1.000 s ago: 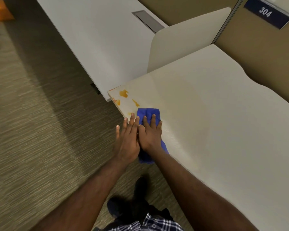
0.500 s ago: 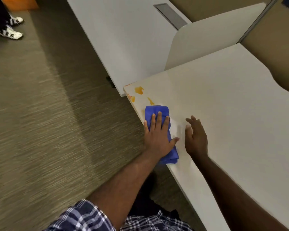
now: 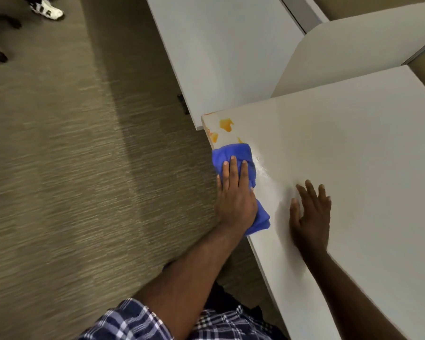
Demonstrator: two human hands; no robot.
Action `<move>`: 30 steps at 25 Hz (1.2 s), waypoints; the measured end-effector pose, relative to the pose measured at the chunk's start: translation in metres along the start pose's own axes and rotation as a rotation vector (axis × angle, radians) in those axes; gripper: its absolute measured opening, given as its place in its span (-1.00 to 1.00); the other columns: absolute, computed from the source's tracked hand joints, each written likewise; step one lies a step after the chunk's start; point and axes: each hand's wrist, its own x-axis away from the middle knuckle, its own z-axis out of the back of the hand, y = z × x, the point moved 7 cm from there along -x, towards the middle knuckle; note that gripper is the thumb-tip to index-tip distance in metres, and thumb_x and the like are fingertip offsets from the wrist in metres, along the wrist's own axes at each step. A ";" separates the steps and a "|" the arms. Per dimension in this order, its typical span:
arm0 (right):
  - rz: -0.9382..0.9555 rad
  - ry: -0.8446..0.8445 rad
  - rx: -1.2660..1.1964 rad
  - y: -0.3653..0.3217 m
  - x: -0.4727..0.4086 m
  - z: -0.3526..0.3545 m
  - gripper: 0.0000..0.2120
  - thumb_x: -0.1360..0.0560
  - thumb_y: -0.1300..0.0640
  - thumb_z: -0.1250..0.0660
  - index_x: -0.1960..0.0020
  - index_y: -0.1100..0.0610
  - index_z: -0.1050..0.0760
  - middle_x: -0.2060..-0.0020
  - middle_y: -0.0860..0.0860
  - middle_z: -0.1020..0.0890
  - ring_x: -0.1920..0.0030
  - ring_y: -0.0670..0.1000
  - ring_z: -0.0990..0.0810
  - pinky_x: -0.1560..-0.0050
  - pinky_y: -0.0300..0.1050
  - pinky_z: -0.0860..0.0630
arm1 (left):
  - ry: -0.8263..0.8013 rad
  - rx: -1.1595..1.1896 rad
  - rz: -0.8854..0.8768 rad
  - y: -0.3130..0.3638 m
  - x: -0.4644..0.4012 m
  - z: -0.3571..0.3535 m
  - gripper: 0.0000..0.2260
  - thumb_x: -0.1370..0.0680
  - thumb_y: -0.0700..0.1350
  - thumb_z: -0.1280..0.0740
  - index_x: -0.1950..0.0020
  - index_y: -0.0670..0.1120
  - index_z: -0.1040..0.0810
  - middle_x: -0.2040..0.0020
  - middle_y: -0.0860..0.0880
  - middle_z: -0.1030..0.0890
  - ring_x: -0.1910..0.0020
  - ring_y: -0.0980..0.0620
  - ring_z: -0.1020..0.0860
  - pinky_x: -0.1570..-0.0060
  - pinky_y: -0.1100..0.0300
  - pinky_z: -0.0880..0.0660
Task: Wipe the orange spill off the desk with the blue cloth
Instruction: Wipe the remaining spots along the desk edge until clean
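Left hand [image 3: 236,200] flat, pressing blue cloth [image 3: 233,155] at counter [image 3: 353,155] left edge, just short of orange spill [image 3: 226,125] at far-left corner. Right hand [image 3: 309,217] open, flat on counter, grasping nothing.

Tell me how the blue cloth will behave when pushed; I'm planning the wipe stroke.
The blue cloth looks soft and floppy: it bunches under the left hand and droops over the desk edge. Pushed, it would probably fold rather than slide flat.

Dim, warm indoor light — a soft sheen on the surface [image 3: 353,168] just beyond the left hand [image 3: 236,202]; carpet [image 3: 71,180] left of it smeared by motion blur.
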 end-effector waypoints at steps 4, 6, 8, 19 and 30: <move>-0.003 0.005 0.003 0.004 0.007 -0.004 -0.50 -0.61 -0.06 -0.02 -0.46 0.11 -0.36 -0.51 0.06 -0.32 -0.57 0.07 -0.09 -0.55 0.04 0.05 | 0.002 0.003 0.017 -0.006 0.013 -0.009 -0.46 -0.66 0.03 0.01 -0.58 -0.13 0.07 -0.60 -0.20 0.06 -0.58 -0.20 0.10 -0.51 -0.15 -0.04; 0.008 -0.013 0.011 0.003 0.006 -0.008 -0.48 -0.61 -0.08 0.00 -0.48 0.11 -0.34 -0.51 0.06 -0.31 -0.57 0.06 -0.09 -0.56 0.03 0.05 | 0.006 0.006 0.019 -0.007 0.018 -0.012 -0.44 -0.66 0.04 -0.02 -0.58 -0.16 0.05 -0.59 -0.24 0.04 -0.58 -0.22 0.07 -0.52 -0.15 -0.06; 0.024 -0.035 0.042 0.004 0.006 -0.012 -0.47 -0.61 -0.08 0.02 -0.50 0.11 -0.30 -0.52 0.05 -0.30 -0.58 0.05 -0.07 -0.56 0.02 0.05 | 0.048 0.028 0.043 -0.008 0.012 -0.005 -0.43 -0.64 0.03 -0.12 -0.57 -0.18 -0.06 -0.58 -0.28 -0.05 -0.57 -0.24 -0.03 -0.52 -0.15 -0.06; 0.035 0.030 -0.010 0.005 0.008 -0.011 -0.47 -0.62 -0.11 0.02 -0.49 0.12 -0.31 -0.53 0.04 -0.25 -0.57 0.03 -0.09 -0.55 0.08 -0.02 | 0.079 0.407 0.163 -0.013 0.023 -0.001 -0.44 -0.65 0.05 0.00 -0.59 -0.15 0.05 -0.60 -0.15 0.14 -0.59 -0.10 0.13 -0.56 -0.01 0.09; 0.035 0.071 -0.114 0.007 0.011 -0.006 -0.49 -0.61 -0.09 -0.01 -0.51 0.07 -0.26 -0.51 -0.06 -0.25 -0.56 -0.05 -0.11 -0.53 0.10 -0.12 | 0.103 0.583 0.195 -0.020 0.032 -0.013 -0.40 -0.65 0.11 -0.02 -0.59 -0.11 0.09 -0.62 -0.11 0.10 -0.60 -0.06 0.09 -0.54 -0.14 -0.04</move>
